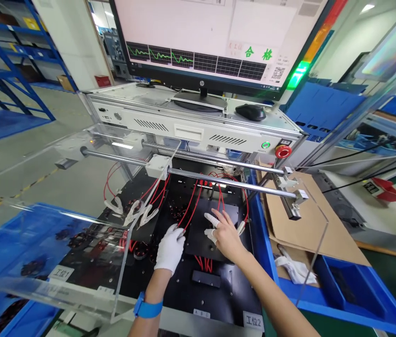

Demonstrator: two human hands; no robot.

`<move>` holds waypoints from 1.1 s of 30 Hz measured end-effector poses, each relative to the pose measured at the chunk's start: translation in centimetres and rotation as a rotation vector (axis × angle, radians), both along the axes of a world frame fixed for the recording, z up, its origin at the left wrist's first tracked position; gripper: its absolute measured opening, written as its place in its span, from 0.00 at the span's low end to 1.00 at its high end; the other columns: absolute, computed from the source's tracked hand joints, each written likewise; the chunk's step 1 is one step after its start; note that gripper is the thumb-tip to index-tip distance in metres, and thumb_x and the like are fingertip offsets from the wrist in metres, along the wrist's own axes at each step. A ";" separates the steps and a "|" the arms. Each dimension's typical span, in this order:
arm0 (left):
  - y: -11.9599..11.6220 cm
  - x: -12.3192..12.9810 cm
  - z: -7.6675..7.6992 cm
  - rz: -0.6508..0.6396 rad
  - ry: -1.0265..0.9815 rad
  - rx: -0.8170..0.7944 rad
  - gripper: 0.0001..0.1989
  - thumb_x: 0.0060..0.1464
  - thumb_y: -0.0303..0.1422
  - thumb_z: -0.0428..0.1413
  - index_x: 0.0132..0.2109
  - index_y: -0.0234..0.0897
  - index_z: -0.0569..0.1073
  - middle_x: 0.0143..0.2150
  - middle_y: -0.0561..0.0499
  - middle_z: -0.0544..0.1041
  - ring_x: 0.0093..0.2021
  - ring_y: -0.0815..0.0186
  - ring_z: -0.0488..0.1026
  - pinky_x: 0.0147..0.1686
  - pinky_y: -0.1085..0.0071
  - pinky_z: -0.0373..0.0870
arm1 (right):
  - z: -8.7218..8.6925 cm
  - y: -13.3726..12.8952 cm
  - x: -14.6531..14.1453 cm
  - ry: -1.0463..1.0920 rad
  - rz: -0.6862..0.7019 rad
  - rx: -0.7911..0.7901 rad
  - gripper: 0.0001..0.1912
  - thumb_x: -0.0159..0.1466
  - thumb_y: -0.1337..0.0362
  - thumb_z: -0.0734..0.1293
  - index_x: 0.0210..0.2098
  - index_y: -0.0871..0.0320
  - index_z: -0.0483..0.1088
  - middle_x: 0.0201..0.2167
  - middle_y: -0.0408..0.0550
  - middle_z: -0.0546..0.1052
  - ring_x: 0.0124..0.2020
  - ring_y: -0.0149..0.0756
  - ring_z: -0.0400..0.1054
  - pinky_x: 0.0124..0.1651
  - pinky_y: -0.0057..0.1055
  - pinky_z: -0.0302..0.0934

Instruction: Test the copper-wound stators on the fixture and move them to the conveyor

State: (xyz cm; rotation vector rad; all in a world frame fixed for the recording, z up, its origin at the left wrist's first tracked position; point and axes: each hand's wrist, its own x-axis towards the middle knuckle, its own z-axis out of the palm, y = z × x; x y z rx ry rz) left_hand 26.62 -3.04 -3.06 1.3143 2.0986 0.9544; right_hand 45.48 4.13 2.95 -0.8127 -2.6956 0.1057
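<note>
My left hand (171, 248), in a white glove, curls its fingers around the lower ends of two red wires (193, 204). Whatever clip may sit at those ends is hidden by the glove. My right hand (224, 233) is bare except for white covers on the thumb and a finger. Its fingers are spread over a black plate (198, 236), and more red wires (220, 196) run down behind them. Just right of that hand is a white clip (241, 228). Several white clips (147, 215) on red wires lie to the left, near black round parts with red wires (141, 250).
Metal rails (233, 182) cross above the work area, with a clear plastic guard (124, 262) at left. Behind stand a monitor (201, 28), a mouse (250, 111) and a red stop button (283, 150). At right, a blue bin (352, 306) sits near cardboard (310, 210) and a white glove (295, 269).
</note>
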 end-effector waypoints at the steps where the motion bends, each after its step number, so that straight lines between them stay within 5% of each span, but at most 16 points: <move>1: 0.2 0.2 0.6 -0.010 -0.186 0.063 0.13 0.48 0.27 0.52 0.42 0.39 0.74 0.52 0.46 0.69 0.52 0.58 0.67 0.55 0.60 0.60 | 0.1 0.3 0.1 -0.017 -0.013 0.001 0.10 0.54 0.74 0.63 0.29 0.57 0.75 0.57 0.50 0.63 0.62 0.47 0.44 0.61 0.51 0.41; 5: 1.2 1.7 2.5 0.040 -0.884 0.225 0.30 0.47 0.33 0.56 0.58 0.41 0.58 0.47 0.44 0.70 0.44 0.61 0.72 0.46 0.59 0.69 | 0.3 1.2 0.9 -0.056 -0.033 0.000 0.10 0.56 0.72 0.63 0.31 0.55 0.75 0.58 0.49 0.62 0.62 0.46 0.44 0.61 0.51 0.41; 9: 2.5 2.8 2.8 0.146 -1.225 0.278 0.36 0.46 0.32 0.58 0.60 0.41 0.51 0.43 0.46 0.68 0.38 0.63 0.73 0.41 0.60 0.72 | 0.3 2.0 0.1 -0.163 0.078 0.000 0.09 0.53 0.73 0.64 0.25 0.56 0.75 0.57 0.47 0.62 0.63 0.46 0.42 0.62 0.49 0.38; 16: 4.2 3.0 1.7 0.271 -1.230 0.397 0.39 0.44 0.33 0.60 0.60 0.45 0.50 0.37 0.52 0.68 0.33 0.68 0.73 0.36 0.66 0.73 | -0.9 2.7 -1.5 -0.186 0.101 0.025 0.08 0.53 0.71 0.64 0.22 0.54 0.73 0.50 0.46 0.70 0.61 0.48 0.46 0.61 0.55 0.27; 24: 4.4 3.7 2.2 0.282 -1.233 0.382 0.40 0.43 0.32 0.61 0.61 0.45 0.50 0.36 0.53 0.69 0.31 0.68 0.74 0.32 0.71 0.71 | -0.6 2.1 -1.8 -0.222 0.060 0.041 0.08 0.52 0.71 0.64 0.23 0.55 0.74 0.45 0.48 0.73 0.61 0.47 0.47 0.62 0.53 0.28; 33: 4.4 4.0 1.9 0.263 -1.110 0.339 0.41 0.45 0.33 0.59 0.62 0.41 0.46 0.44 0.46 0.69 0.40 0.64 0.73 0.43 0.64 0.70 | -0.2 2.0 -2.6 -0.203 0.033 0.000 0.09 0.52 0.71 0.63 0.23 0.54 0.74 0.48 0.47 0.72 0.60 0.47 0.49 0.62 0.54 0.30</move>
